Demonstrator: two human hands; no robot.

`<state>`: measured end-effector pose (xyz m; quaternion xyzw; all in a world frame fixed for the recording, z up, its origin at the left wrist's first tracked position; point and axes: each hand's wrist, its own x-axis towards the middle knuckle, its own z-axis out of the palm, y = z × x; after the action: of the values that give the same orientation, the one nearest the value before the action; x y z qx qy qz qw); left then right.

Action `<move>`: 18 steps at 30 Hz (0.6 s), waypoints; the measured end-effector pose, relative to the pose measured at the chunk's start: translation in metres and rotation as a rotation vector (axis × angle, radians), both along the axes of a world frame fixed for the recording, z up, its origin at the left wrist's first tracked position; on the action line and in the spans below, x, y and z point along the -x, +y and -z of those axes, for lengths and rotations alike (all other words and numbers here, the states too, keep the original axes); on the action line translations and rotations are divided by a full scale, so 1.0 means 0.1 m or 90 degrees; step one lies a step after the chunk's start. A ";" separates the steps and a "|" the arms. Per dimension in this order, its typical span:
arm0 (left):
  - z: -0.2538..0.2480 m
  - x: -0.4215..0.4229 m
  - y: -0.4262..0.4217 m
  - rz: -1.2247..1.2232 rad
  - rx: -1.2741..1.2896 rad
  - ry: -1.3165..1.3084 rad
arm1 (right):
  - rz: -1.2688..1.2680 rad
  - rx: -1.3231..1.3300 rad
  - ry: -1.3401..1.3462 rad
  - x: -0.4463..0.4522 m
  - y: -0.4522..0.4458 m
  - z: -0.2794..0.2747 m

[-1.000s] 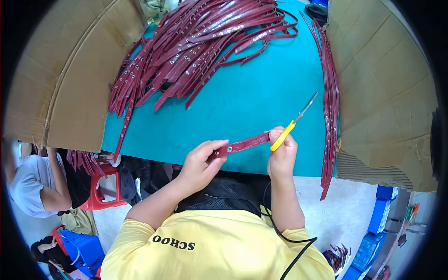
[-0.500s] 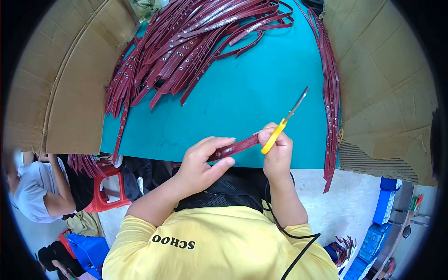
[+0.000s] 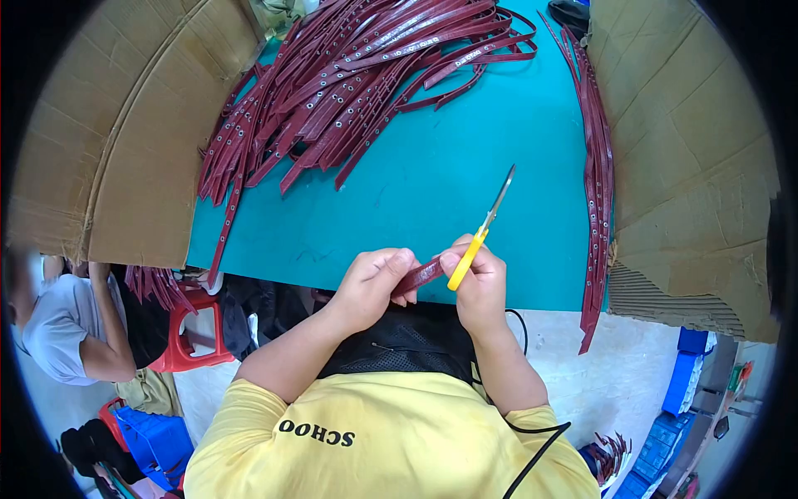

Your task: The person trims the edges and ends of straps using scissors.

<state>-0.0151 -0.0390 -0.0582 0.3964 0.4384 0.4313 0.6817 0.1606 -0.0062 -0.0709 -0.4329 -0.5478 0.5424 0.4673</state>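
A short stretch of dark red eyelet strap [image 3: 420, 278] spans the gap between my two hands, just over the table's near edge. My left hand [image 3: 370, 284] is closed on one part of it, thumb on top. My right hand [image 3: 480, 291] pinches the other part and also keeps a pair of yellow-handled scissors [image 3: 470, 259]. The scissors' blades point up and away over the table and look closed together. Fingers hide both ends of the strap.
A big pile of dark red straps [image 3: 332, 108] with metal eyelets covers the far left of the green table [image 3: 465, 183]. More straps [image 3: 597, 183] lie along the right side. Cardboard walls [image 3: 690, 150] stand left and right. A person [image 3: 71, 328] sits at lower left near a red stool [image 3: 195, 337].
My left thumb has come down onto the strap, and less of it shows between my hands. My right hand with the scissors has moved slightly left and down.
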 end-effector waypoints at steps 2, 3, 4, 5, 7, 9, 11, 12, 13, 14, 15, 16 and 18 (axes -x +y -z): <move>0.02 -0.03 -0.01 -0.008 -0.024 0.020 | 0.004 0.002 0.009 -0.01 -0.01 0.02; 0.04 -0.08 -0.01 -0.013 -0.057 0.067 | 0.005 0.001 0.015 -0.01 0.00 0.02; 0.06 -0.11 -0.02 -0.018 -0.090 0.114 | 0.008 0.001 0.014 -0.02 0.00 0.02; 0.05 -0.08 -0.02 -0.023 -0.147 0.179 | 0.010 0.001 0.013 -0.02 0.00 0.01; -0.01 0.02 0.05 -0.038 -0.271 0.309 | 0.016 -0.011 0.028 -0.02 0.02 0.01; -0.25 0.11 0.14 -0.137 -0.397 0.328 | 0.026 -0.023 0.058 -0.03 0.01 0.04; -0.75 0.19 0.04 -0.118 -0.372 0.080 | 0.023 -0.018 0.055 -0.04 0.01 0.02; -1.02 0.24 -0.09 -0.076 -0.401 0.037 | 0.021 -0.018 0.064 -0.05 0.01 0.06; -1.04 0.23 -0.02 0.042 -0.564 -0.138 | 0.020 -0.027 0.075 -0.04 0.04 0.07; -1.06 0.23 0.04 0.224 -0.678 -0.336 | 0.029 -0.033 0.057 -0.02 0.04 0.02; -1.16 0.24 0.08 0.366 -0.697 -0.322 | 0.030 -0.037 0.052 -0.01 0.04 0.00; -1.15 0.20 0.07 0.442 -0.663 -0.307 | 0.033 -0.040 0.045 -0.02 0.04 -0.02; -0.97 0.08 -0.01 0.486 -0.606 -0.189 | 0.038 -0.051 0.046 -0.05 0.03 0.00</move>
<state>-0.0232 -0.0404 0.0384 0.7208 -0.0735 0.3558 0.5902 0.1654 -0.0029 -0.0709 -0.4099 -0.5386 0.5214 0.5197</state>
